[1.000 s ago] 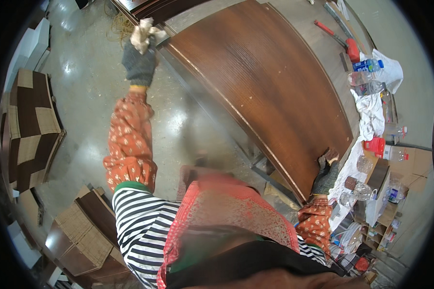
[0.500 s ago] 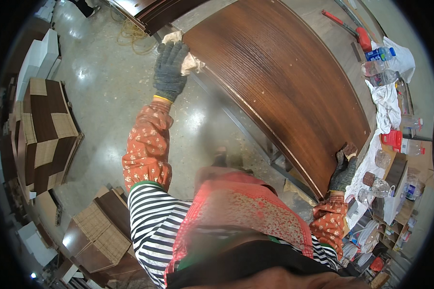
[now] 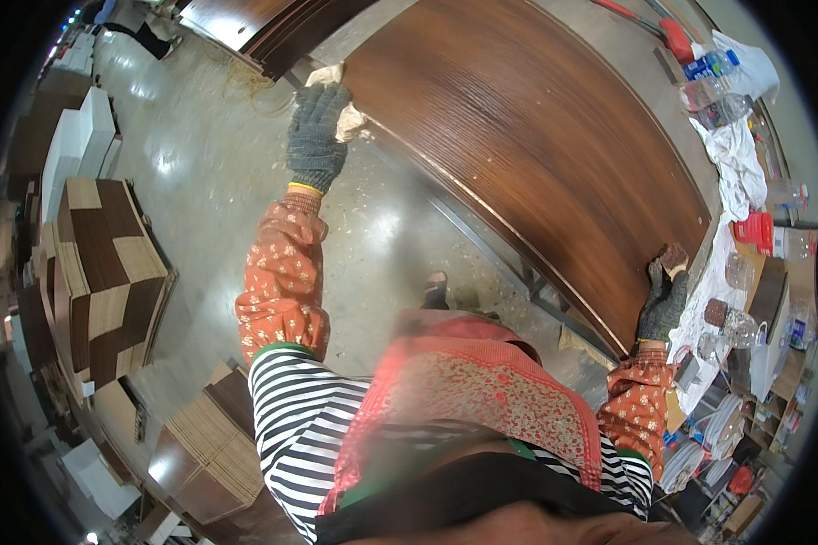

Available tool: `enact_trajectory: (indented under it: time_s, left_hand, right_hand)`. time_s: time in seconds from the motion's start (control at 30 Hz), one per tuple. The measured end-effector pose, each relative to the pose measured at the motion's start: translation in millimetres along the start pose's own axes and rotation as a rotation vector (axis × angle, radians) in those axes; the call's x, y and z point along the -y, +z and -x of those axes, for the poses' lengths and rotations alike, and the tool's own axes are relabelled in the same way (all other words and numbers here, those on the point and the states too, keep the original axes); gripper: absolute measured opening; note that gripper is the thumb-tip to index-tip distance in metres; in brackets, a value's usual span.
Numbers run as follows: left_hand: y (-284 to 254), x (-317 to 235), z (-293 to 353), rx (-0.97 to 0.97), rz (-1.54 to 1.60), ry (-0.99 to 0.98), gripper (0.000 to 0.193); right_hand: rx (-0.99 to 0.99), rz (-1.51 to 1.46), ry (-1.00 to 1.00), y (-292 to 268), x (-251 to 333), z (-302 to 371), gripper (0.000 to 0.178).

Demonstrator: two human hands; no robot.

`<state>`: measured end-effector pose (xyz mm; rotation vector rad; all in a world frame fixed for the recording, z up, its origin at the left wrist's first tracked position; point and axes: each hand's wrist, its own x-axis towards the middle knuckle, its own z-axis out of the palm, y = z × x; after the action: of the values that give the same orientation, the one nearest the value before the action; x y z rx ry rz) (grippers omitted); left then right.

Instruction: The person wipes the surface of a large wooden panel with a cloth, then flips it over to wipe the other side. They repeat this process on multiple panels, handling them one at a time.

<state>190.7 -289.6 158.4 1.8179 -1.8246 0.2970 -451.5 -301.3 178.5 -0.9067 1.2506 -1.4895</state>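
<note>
A large dark brown wood-grain panel (image 3: 536, 154) lies in front of me on a metal frame (image 3: 468, 227). At its far left corner, my left hand (image 3: 316, 145) in a grey knit glove presses a crumpled beige cloth (image 3: 351, 123) against the edge. The cloth shows on both sides of the fingers. My right hand (image 3: 662, 304), also in a grey glove, rests at the panel's near right end, fingers curled. A small brown and beige piece (image 3: 673, 257) shows at those fingertips, too small to name.
Plastic bottles (image 3: 725, 111), a white cloth (image 3: 736, 163) and a red-handled tool (image 3: 673, 38) lie along the right side. Stacked brown-and-tan panels (image 3: 109, 272) stand left on the concrete floor. More dark boards (image 3: 273, 32) are at the far left of the panel.
My view has shifted, so the panel's near end, right hand and bottles sit farther right in the picture. Both hands stay at the panel's edges. A foot shows more plainly below.
</note>
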Motion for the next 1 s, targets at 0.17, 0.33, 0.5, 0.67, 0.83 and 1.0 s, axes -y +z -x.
enact_trajectory:
  time_s: [0.17, 0.33, 0.5, 0.67, 0.83, 1.0]
  left_hand:
    - [23.7, -131.4, 35.8, -0.252, 0.169, 0.041, 0.051]
    - [46.7, -303.1, 105.4, 0.273, -0.373, 0.41, 0.057]
    - [40.1, -233.9, 87.4, 0.102, -0.355, 0.384, 0.067]
    - [23.1, -143.2, 37.7, -0.157, 0.213, 0.08, 0.04]
    - [48.4, -285.9, 89.5, -0.176, 0.601, -0.088, 0.065]
    - [68.4, -427.8, 161.5, -0.036, 0.492, 0.315, 0.052]
  right_hand:
    - [-0.018, 0.085, -0.058, 11.1, 3.5, 5.0, 0.048]
    - [0.04, 0.009, -0.036, 10.3, 0.7, 4.0, 0.044]
    - [0.165, 0.084, -0.081, -18.9, -7.5, 4.6, 0.03]
    - [0.288, 0.205, -0.069, -47.0, 2.4, 14.8, 0.033]
    - [0.297, 0.344, -0.122, -39.1, 13.8, 23.9, 0.031]
    - [0.346, 0.121, -0.087, -41.0, 11.3, 28.0, 0.033]
